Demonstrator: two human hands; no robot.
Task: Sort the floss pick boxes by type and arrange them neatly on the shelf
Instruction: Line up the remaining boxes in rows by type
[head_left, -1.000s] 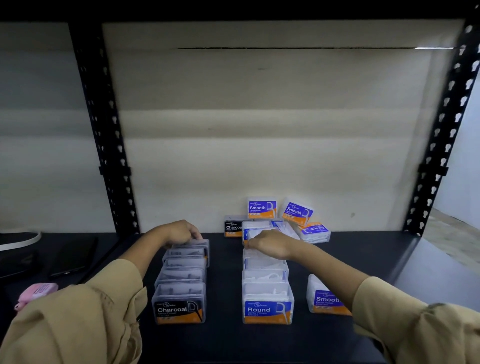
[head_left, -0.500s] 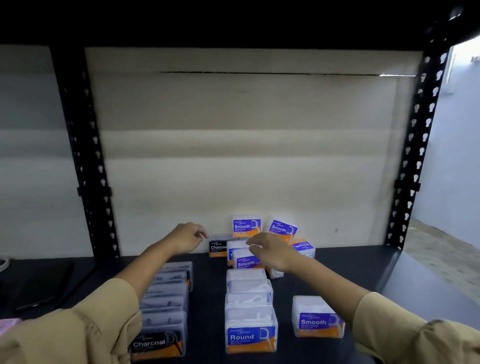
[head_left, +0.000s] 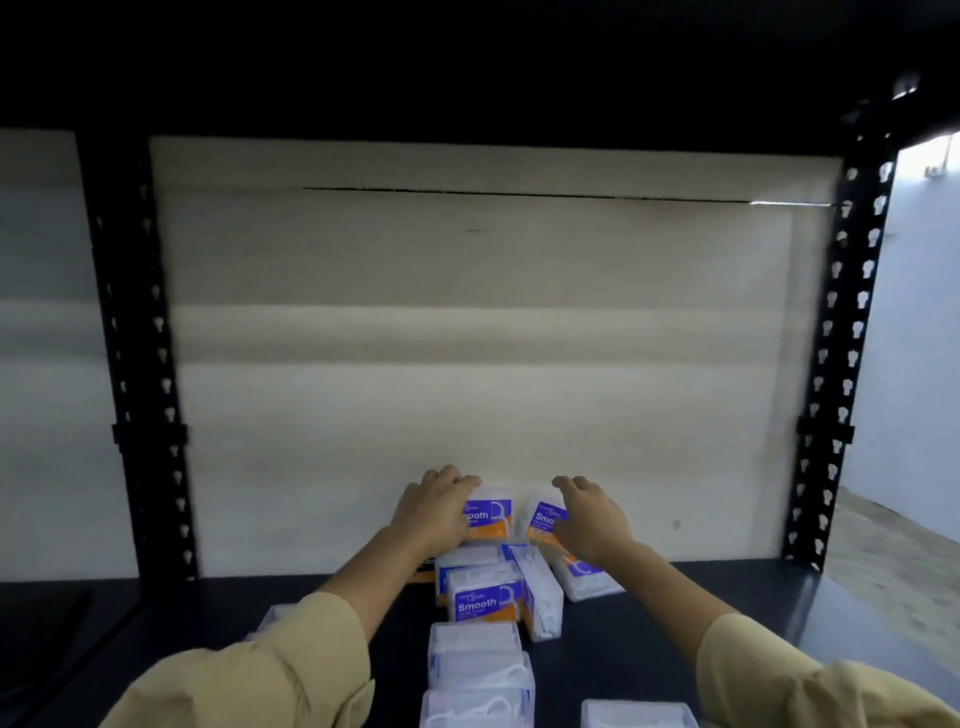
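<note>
**Where the shelf (head_left: 727, 597) meets its back panel (head_left: 467, 364): left hand (head_left: 434, 512) and right hand (head_left: 589, 519) on two Smooth boxes**

Because both arms stretch toward 12 o'clock, the hands sit deep on the dark shelf, right at the pale panel. The left hand grips the left rear Smooth box (head_left: 491, 517), which stands upright. Its fingers curl over the box's top edge and its palm covers the 9 o'clock side. The right hand lies against the 3 o'clock side of the right rear Smooth box (head_left: 543, 514), fingers bent above its top; whether it pinches the box cannot be told. These two boxes stand just beside each other.

At 6 o'clock from them sits a loose cluster. It holds an upright front Smooth box (head_left: 485, 597), a side-lying box (head_left: 543, 603) touching it at 3 o'clock, and a tilted box (head_left: 587, 579) under the right wrist. Farther toward 6 o'clock a row of clear-topped boxes (head_left: 475, 670) runs to the lower frame edge. A lone box (head_left: 639, 714) lies at 4 o'clock from that row. An orange-edged box (head_left: 423, 569) peeks from behind the left forearm.
</note>
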